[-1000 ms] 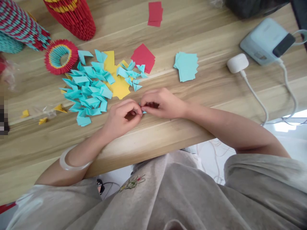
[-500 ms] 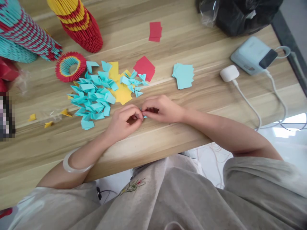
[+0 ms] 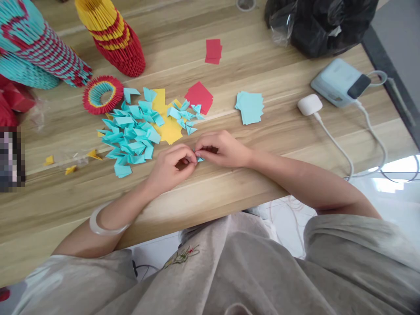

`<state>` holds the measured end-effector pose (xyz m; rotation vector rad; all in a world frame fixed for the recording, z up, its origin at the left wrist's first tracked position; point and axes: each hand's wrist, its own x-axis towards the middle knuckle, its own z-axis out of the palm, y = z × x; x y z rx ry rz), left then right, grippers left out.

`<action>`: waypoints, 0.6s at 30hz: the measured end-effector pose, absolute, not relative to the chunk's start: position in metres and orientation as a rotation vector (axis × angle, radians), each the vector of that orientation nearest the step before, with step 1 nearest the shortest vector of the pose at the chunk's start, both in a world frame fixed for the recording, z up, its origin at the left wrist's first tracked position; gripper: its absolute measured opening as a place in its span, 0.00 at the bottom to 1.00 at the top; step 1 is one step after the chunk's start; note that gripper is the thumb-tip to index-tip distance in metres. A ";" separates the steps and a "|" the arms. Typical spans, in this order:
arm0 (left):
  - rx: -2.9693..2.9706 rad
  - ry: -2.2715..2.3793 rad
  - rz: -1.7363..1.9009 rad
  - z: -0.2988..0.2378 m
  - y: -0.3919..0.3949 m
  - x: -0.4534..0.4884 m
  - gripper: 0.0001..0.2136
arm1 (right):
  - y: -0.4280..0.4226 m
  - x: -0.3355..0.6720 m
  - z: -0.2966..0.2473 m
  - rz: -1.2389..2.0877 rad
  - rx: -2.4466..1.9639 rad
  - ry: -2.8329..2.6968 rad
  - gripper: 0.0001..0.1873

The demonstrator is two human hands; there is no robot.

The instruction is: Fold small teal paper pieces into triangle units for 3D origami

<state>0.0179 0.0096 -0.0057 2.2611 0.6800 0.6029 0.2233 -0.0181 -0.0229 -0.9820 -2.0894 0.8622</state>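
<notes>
My left hand [image 3: 173, 166] and my right hand [image 3: 225, 149] meet fingertip to fingertip low over the wooden table. Both are closed in a pinch on a small turquoise paper piece [image 3: 200, 159], mostly hidden by the fingers. Just beyond them lies a small group of folded turquoise triangles [image 3: 189, 127], partly over yellow paper sheets [image 3: 169, 131]. Left of these spreads a heap of folded turquoise paper pieces [image 3: 131, 135]. Red paper sheets [image 3: 199, 98] and a stack of turquoise paper sheets [image 3: 250, 108] lie farther off.
A red-rimmed paper ring [image 3: 114, 94] and tall folded-paper models [image 3: 121, 48] stand at the far left. Yellow folded pieces [image 3: 70, 169] lie at left. On the right are a power bank [image 3: 337, 83], a white earbud case [image 3: 310, 105] with cables, and a black plastic bag [image 3: 324, 26].
The camera view has shifted slightly, so the table items appear a little lower. Both hands stay together in the same pinch, with slightly more of the turquoise piece showing.
</notes>
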 end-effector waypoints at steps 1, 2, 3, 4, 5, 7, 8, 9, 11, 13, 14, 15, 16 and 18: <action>2.262 0.681 0.602 -0.006 0.009 0.018 0.03 | -0.018 0.223 -0.023 0.859 -0.984 -2.081 0.11; 2.264 0.680 0.602 -0.006 0.009 0.018 0.03 | -0.018 0.223 -0.023 0.859 -0.985 -2.073 0.11; 2.267 0.680 0.601 -0.006 0.009 0.018 0.03 | -0.018 0.223 -0.023 0.863 -0.988 -2.066 0.12; 2.269 0.683 0.598 -0.006 0.009 0.018 0.03 | -0.018 0.223 -0.022 0.869 -0.992 -2.059 0.12; 2.270 0.686 0.592 -0.006 0.009 0.018 0.03 | -0.017 0.223 -0.022 0.877 -0.998 -2.052 0.12; 2.269 0.690 0.585 -0.005 0.009 0.018 0.04 | -0.017 0.223 -0.021 0.892 -1.009 -2.041 0.13; 2.269 0.689 0.585 -0.005 0.010 0.018 0.04 | -0.017 0.223 -0.021 0.898 -1.013 -2.034 0.14; 2.270 0.685 0.589 -0.005 0.010 0.018 0.04 | -0.017 0.223 -0.021 0.902 -1.014 -2.025 0.14; 2.269 0.676 0.592 -0.005 0.010 0.019 0.04 | -0.017 0.223 -0.021 0.908 -1.015 -2.004 0.14; 2.267 0.670 0.590 -0.004 0.010 0.019 0.03 | -0.017 0.223 -0.021 0.909 -1.015 -1.986 0.14; 2.266 0.671 0.588 -0.004 0.010 0.019 0.03 | -0.017 0.223 -0.021 0.910 -1.015 -1.982 0.13; 2.265 0.672 0.585 -0.004 0.010 0.019 0.03 | -0.017 0.223 -0.021 0.910 -1.014 -1.981 0.13; 2.267 0.673 0.583 -0.004 0.010 0.019 0.03 | -0.017 0.223 -0.022 0.910 -1.016 -1.981 0.13; 2.272 0.674 0.579 -0.004 0.009 0.019 0.04 | -0.017 0.223 -0.022 0.911 -1.020 -1.977 0.13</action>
